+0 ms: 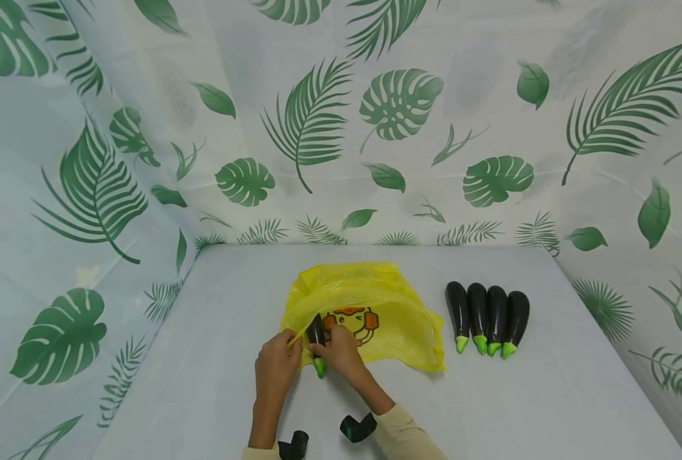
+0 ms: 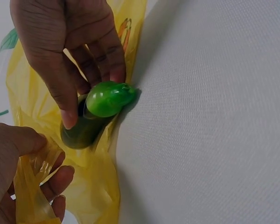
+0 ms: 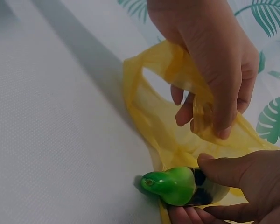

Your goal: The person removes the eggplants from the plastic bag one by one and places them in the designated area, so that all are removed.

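A yellow plastic bag (image 1: 398, 342) with a cartoon print lies flat on the table. My left hand (image 1: 278, 359) pinches the left edge of its mouth, and in the right wrist view a fold of yellow film runs between that thumb and fingers. An eggplant (image 1: 317, 338), dark with a green stem end, lies at the bag's left side, stem toward me. My right hand (image 1: 343, 350) grips it between thumb and fingers. In the left wrist view the green end of the eggplant (image 2: 109, 99) sticks out past the bag's edge.
Several more eggplants (image 1: 496, 317) lie side by side on the table to the right of the bag, stems toward me. The white table (image 1: 214, 306) meets leaf-printed cloth (image 1: 329, 211) at its back and sides. Black wrist devices (image 1: 357, 428) sit at both wrists.
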